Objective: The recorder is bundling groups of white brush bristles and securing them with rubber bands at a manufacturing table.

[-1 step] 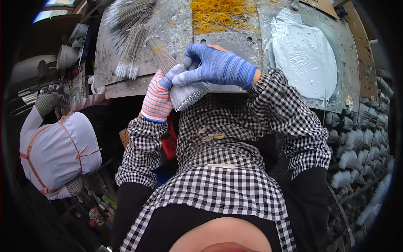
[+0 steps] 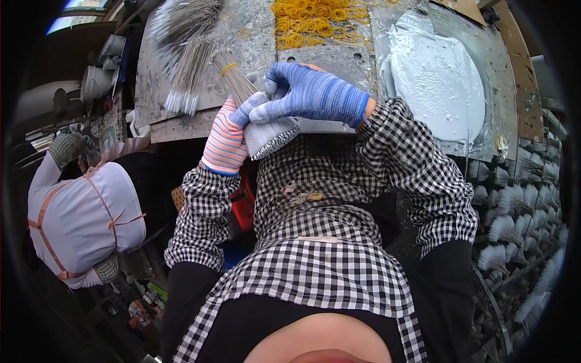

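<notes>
A bundle of thin wire-stemmed brushes (image 2: pixel 270 138) lies slanted over the table's front edge, its white bristly heads with shiny tips pointing toward me. A yellow rubber band (image 2: pixel 228 69) rings the stems near their far end. My left hand (image 2: pixel 225 143), in an orange-and-white striped glove, is closed round the bundle from the left and below. From the right, my right hand (image 2: pixel 311 94) in a blue knitted glove curls over the heads' upper part, thumb pressed on it. Its other fingertips are partly hidden behind the bundle.
More loose wire-stemmed brushes (image 2: pixel 184 72) lie at the table's far left. Yellow rubber bands (image 2: pixel 315 23) are heaped at the back middle. A slab of white paste (image 2: pixel 436 85) covers a sheet on the right. Brush bundles (image 2: pixel 508 230) stand on racks at right; a co-worker (image 2: pixel 88 209) is at left.
</notes>
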`<state>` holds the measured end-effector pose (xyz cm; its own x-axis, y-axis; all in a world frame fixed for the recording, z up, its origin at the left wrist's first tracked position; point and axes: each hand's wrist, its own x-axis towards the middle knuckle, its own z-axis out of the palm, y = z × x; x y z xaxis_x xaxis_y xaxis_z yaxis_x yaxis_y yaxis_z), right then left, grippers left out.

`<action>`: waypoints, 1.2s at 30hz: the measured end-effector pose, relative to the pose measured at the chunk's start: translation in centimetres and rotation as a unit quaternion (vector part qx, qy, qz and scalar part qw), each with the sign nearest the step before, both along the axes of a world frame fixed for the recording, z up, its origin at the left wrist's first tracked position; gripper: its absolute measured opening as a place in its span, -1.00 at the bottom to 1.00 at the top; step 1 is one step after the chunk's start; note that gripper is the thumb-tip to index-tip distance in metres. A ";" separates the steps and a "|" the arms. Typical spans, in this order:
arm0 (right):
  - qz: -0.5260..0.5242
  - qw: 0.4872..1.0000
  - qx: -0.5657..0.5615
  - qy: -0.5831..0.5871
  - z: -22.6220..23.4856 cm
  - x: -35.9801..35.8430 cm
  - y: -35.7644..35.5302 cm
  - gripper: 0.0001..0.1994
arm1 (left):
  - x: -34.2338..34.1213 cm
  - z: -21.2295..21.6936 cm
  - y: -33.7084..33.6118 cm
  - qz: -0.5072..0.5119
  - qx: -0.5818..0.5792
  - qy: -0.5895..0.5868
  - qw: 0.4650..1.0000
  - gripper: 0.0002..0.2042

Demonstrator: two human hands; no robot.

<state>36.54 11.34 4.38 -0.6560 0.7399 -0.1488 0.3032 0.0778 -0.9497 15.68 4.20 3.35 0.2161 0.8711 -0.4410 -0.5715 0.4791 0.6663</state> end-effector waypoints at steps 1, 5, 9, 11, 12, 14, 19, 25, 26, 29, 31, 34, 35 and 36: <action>0.018 0.999 -0.035 0.031 -0.7 0.2 0.3 -0.45 | 0.5 0.6 0.7 -0.044 -0.011 0.029 0.999 -0.38; 0.019 0.997 -0.008 0.070 -2.1 1.5 0.0 -0.48 | 1.2 0.1 1.0 -0.081 -0.002 0.051 0.995 -0.44; -0.001 0.999 0.028 0.019 -1.4 2.7 -0.8 -0.52 | 2.4 0.7 1.1 -0.082 -0.033 0.053 0.995 -0.47; -0.033 0.995 0.092 0.000 -1.4 3.0 -1.3 -0.54 | 3.2 1.2 1.1 -0.089 -0.021 0.069 0.993 -0.43; -0.034 0.995 0.090 -0.001 -1.1 3.1 -1.5 -0.54 | 3.3 1.3 1.1 -0.091 -0.007 0.088 0.992 -0.39; -0.028 0.991 0.105 -0.072 -0.5 3.1 -1.8 -0.48 | 3.2 1.2 1.2 -0.095 0.003 0.100 0.990 -0.36; -0.044 0.988 0.133 -0.063 -0.6 3.3 -2.4 -0.56 | 3.2 1.5 1.2 -0.096 0.019 0.132 0.986 -0.34; -0.080 0.928 0.358 0.064 -2.3 3.8 -3.0 -0.76 | 3.8 1.7 1.4 -0.085 0.085 0.162 0.979 -0.41; -0.049 0.915 0.386 0.105 -2.4 3.9 -2.9 -0.77 | 3.8 1.8 1.6 -0.091 0.082 0.189 0.974 -0.41; -0.024 0.903 0.423 0.075 -2.7 4.0 -3.2 -0.79 | 4.3 2.5 1.7 -0.101 0.092 0.236 0.962 -0.40; -0.040 0.884 0.464 0.040 -2.8 4.1 -3.5 -0.78 | 4.2 2.5 1.7 -0.090 0.111 0.202 0.969 -0.39; -0.065 0.851 0.520 -0.030 -2.6 4.2 -3.8 -0.81 | 4.5 2.7 1.9 -0.102 0.124 0.210 0.964 -0.38; -0.071 0.840 0.535 -0.062 -2.4 4.2 -3.9 -0.84 | 4.7 2.7 1.9 -0.105 0.124 0.208 0.965 -0.38; -0.072 0.840 0.534 -0.063 -2.2 4.4 -4.0 -0.84 | 4.9 2.7 1.8 -0.098 0.128 0.209 0.965 -0.39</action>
